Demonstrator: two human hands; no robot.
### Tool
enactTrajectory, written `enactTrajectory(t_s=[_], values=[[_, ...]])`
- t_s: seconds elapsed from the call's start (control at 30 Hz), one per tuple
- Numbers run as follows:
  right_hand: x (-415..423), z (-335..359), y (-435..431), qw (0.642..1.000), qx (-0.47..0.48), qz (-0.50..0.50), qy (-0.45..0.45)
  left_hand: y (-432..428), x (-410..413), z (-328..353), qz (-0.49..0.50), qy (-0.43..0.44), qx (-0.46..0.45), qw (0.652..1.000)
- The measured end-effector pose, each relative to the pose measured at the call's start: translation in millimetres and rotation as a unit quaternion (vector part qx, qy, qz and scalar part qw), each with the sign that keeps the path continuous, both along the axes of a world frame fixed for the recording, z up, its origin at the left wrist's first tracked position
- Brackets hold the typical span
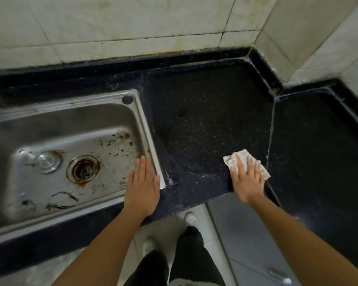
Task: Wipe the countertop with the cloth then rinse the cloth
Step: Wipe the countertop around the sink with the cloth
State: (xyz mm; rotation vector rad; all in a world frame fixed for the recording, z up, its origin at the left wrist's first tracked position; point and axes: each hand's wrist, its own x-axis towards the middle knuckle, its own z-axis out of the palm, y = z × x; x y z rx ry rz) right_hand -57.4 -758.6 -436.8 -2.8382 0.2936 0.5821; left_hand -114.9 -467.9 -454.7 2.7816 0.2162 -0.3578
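— On the table [205, 120], near its front edge, what is the right hand [248, 178] doing?

— It is pressing the cloth [243, 156] flat against the dark stone, just left of the seam [270, 137]. Its fingers [240, 164] are lying straight and slightly spread over the cloth, not curling round it. I am judging that the palm is supplying the pressure for a wiping stroke.

— And the left hand [142, 186]?

— It is resting flat across the near right corner of the sink [148, 133] rim, fingers straight and close together, holding nothing. It is probably bracing the body while the other arm is reaching out.

— Why is the cloth folded so small?

— As a pad it is sitting under the palm rather than bunching. Its corners are sticking out past the fingertips and the hand's right side.

— How is the wiping going?

— Hard to say. A faint curved smear is showing on the table between the two hands, and pale specks are lying further back, so I am guessing much is left.

— And the rinsing?

— Not yet begun. The cloth is lying well apart from the sink, whose basin is showing rust and debris round the drain [83, 169]. I cannot tell where a tap is standing.
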Motion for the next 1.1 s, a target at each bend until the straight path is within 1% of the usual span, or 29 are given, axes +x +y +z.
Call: enactTrajectory(t_s=[0.03,0.1,0.2,0.3,0.43,0.6,0.73,0.9,1.1], values=[[-3.6,-1.6,9.4,1.0,0.004,-0.006,-0.004,-0.5,0.6,0.4,-0.003,-0.003,-0.003,1.0],[-14.3,-1.8,31.2,1.0,0.012,0.02,0.003,-0.7,1.9,1.3,-0.013,0.008,-0.011,1.0],[-36.5,0.3,66.8,0.994,0.025,0.102,0.014,2.0,3.6,1.2,-0.019,0.028,-0.034,0.999],[-55.8,0.1,93.6,0.981,0.015,0.193,0.021,3.8,4.7,2.7,-0.024,0.032,-0.057,0.998],[-63.9,-0.4,105.6,0.961,0.014,0.275,0.028,5.2,5.7,3.7,-0.022,0.039,-0.073,0.996],[-40.9,1.0,102.4,0.935,-0.018,0.352,0.046,3.9,4.6,2.0,-0.015,0.033,-0.074,0.997],[5.7,2.0,122.3,0.936,0.013,0.348,0.042,3.0,4.5,-1.3,-0.007,0.025,-0.072,0.997],[78.9,-0.8,164.6,0.944,0.036,0.327,0.039,3.0,3.4,-6.6,-0.013,-0.008,-0.056,0.998],[149.6,-5.2,218.0,0.955,0.047,0.293,0.026,3.4,5.1,-2.3,-0.021,0.011,-0.042,0.999]])
